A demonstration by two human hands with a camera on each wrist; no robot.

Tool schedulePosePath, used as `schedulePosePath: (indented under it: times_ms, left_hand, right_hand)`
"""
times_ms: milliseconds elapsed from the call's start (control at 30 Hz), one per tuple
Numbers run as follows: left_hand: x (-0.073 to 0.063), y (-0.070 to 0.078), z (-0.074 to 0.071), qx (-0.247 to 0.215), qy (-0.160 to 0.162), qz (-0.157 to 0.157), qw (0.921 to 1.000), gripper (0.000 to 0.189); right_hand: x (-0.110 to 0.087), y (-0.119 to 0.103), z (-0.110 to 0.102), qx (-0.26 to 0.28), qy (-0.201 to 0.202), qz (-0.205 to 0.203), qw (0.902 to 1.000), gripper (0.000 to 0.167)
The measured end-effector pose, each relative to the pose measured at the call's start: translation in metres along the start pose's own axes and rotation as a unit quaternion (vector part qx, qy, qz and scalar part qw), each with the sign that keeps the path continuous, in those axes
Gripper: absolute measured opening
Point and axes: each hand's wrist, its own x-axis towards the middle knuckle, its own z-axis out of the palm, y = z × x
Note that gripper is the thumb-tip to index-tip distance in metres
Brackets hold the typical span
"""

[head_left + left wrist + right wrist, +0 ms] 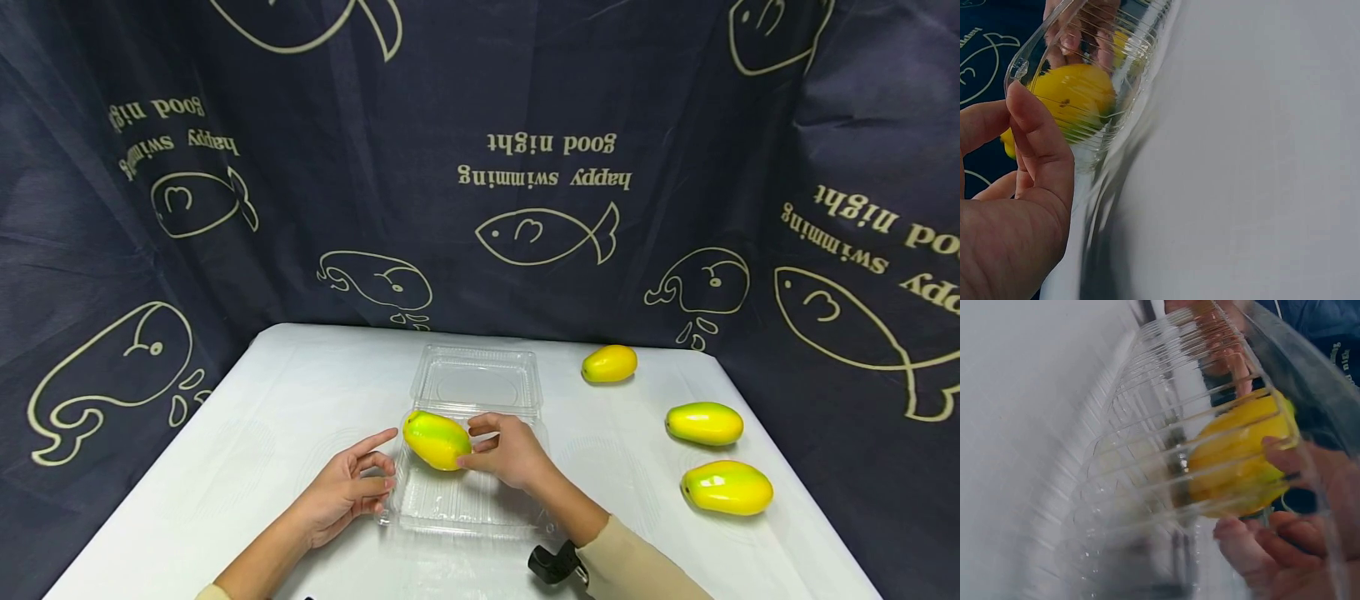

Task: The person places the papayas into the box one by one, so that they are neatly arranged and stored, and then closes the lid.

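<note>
A clear plastic clamshell box (472,500) stands with its lid (476,383) folded back away from me. Over the box's left part, my right hand (513,454) holds a yellow-green papaya (437,440), thumb on the near side and fingers at its right end. The right wrist view shows that papaya (1241,453) through the ribbed clear wall, partly blurred. My left hand (337,496) is at the box's left side, its index finger pointing toward the papaya. In the left wrist view, its thumb and fingers (1041,144) pinch the box's rim (1019,65).
One papaya (609,364) lies at the back right of the white table (300,375). Two more papayas, an upper one (705,423) and a lower one (727,487), lie along the right side. A dark curtain (420,167) with fish drawings rises behind the table.
</note>
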Motion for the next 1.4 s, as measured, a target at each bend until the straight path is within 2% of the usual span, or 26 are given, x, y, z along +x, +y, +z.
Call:
schedulePosePath:
  times_ms: [800, 1133, 1400]
  left_hand:
    - [-0.001, 0.000, 0.001, 0.001, 0.002, -0.003, 1.0000, 0.086]
    - [-0.001, 0.000, 0.000, 0.001, 0.000, 0.000, 1.0000, 0.084]
    - [0.000, -0.001, 0.000, 0.002, 0.001, 0.000, 1.0000, 0.083]
  right_hand:
    - [-0.014, -0.001, -0.011, 0.004, 0.017, -0.018, 0.9997, 0.063]
    - [-0.022, -0.002, -0.018, 0.021, 0.018, -0.022, 0.9994, 0.064]
    - [-0.028, 0.000, -0.024, 0.056, 0.027, -0.018, 0.9979, 0.055]
